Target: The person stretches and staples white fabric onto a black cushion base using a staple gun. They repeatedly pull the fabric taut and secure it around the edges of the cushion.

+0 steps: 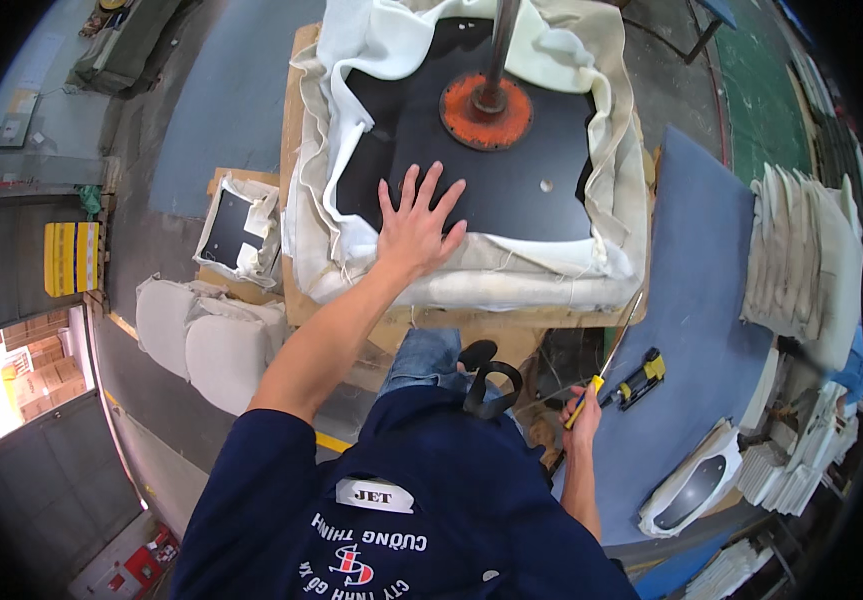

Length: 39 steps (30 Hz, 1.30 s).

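Note:
My left hand [418, 226] lies flat with fingers spread on the black board [511, 195] of an upside-down cushion seat. White padding and loose beige fabric [306, 200] fold over the board's edges all round. An orange round press plate [486, 111] on a metal rod bears down on the board's far half. At the right, my right hand [581, 415] is closed around the yellow handle of a screwdriver-like tool [597, 384]; its long thin metal shaft points up toward the seat's near right corner. Beside that hand, a yellow and black hand tool [639, 379] lies on the blue-grey table.
The blue-grey table [691, 290] stands at my right, holding a small padded piece [691, 478]. Stacked pale covers [791, 255] are at the far right. On the left are white padded seats [226, 345] and a smaller black-backed cushion [235, 229]. A wooden board [501, 318] lies under the seat.

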Each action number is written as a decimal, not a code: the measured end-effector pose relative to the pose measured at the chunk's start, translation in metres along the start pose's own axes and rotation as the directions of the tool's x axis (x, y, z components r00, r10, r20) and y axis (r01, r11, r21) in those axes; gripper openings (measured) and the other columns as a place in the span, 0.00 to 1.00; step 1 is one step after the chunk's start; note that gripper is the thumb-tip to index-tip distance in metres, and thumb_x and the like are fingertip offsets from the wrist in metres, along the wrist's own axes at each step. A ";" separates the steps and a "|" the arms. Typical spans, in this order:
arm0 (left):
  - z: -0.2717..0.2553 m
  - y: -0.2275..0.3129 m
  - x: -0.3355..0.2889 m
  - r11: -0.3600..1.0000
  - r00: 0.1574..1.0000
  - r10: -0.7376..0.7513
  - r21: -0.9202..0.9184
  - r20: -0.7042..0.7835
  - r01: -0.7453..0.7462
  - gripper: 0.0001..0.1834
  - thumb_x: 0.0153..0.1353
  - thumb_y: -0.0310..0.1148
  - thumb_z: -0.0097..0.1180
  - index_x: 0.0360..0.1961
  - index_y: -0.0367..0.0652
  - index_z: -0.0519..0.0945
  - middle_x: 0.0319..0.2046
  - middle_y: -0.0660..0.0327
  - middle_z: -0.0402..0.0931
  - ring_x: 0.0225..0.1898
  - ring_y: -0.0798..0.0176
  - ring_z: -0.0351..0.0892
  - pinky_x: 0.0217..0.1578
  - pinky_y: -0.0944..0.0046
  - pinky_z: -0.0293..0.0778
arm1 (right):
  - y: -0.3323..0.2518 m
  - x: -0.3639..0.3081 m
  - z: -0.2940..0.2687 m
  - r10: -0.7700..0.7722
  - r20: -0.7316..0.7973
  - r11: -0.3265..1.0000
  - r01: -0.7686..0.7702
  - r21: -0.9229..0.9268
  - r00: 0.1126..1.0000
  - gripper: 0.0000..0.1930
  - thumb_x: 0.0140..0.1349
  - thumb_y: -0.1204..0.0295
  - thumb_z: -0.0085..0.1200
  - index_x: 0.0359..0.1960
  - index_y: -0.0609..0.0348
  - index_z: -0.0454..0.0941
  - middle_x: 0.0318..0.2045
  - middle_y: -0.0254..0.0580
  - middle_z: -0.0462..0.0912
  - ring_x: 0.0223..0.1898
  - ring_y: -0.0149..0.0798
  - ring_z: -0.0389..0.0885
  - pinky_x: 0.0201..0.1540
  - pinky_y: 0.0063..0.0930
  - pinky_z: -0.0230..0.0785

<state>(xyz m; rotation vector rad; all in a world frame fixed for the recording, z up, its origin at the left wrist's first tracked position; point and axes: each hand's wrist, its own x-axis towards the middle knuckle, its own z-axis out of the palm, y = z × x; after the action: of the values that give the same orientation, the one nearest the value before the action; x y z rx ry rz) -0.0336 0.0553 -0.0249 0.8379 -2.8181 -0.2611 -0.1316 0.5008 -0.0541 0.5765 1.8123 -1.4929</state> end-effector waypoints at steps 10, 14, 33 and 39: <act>-0.044 0.027 -0.053 0.957 0.987 0.150 -0.257 0.052 -0.132 0.32 0.51 0.41 0.68 0.57 0.39 0.78 0.56 0.54 0.75 0.59 0.51 0.73 0.60 0.48 0.65 | -0.127 -0.032 0.189 -0.760 0.502 0.189 0.880 -0.436 0.412 0.19 0.55 0.79 0.63 0.51 0.58 0.81 0.42 0.45 0.81 0.44 0.45 0.83 0.47 0.40 0.75; -0.022 0.039 -0.041 0.964 1.000 -0.001 -0.264 0.001 0.001 0.24 0.52 0.40 0.67 0.49 0.40 0.80 0.46 0.56 0.77 0.50 0.53 0.77 0.49 0.50 0.67 | -0.150 -0.012 0.271 -0.565 0.812 -0.218 0.922 -0.321 0.149 0.24 0.50 0.75 0.63 0.52 0.53 0.83 0.52 0.39 0.82 0.56 0.50 0.78 0.59 0.43 0.69; -0.050 0.020 -0.052 0.873 0.998 0.051 -0.485 -0.022 -0.055 0.08 0.53 0.36 0.66 0.32 0.46 0.87 0.33 0.65 0.80 0.40 0.58 0.77 0.44 0.53 0.66 | -0.162 -0.013 0.275 -0.084 0.893 0.130 0.893 -0.431 0.443 0.19 0.57 0.68 0.62 0.50 0.60 0.82 0.42 0.56 0.86 0.49 0.60 0.82 0.51 0.49 0.75; -0.022 0.017 -0.074 0.900 0.966 -0.075 -0.435 -0.246 -0.041 0.05 0.52 0.35 0.64 0.27 0.49 0.81 0.30 0.65 0.77 0.37 0.57 0.76 0.44 0.53 0.65 | -0.160 -0.036 0.206 -0.439 0.816 0.233 0.925 -0.301 0.376 0.19 0.59 0.70 0.67 0.52 0.61 0.80 0.48 0.52 0.84 0.51 0.54 0.83 0.54 0.38 0.75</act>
<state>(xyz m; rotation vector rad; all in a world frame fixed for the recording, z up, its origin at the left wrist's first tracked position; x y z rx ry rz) 0.0238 0.1079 -0.0095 0.7291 -2.3733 -0.7039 -0.1743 0.2673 0.0604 -1.2959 1.9753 -0.9881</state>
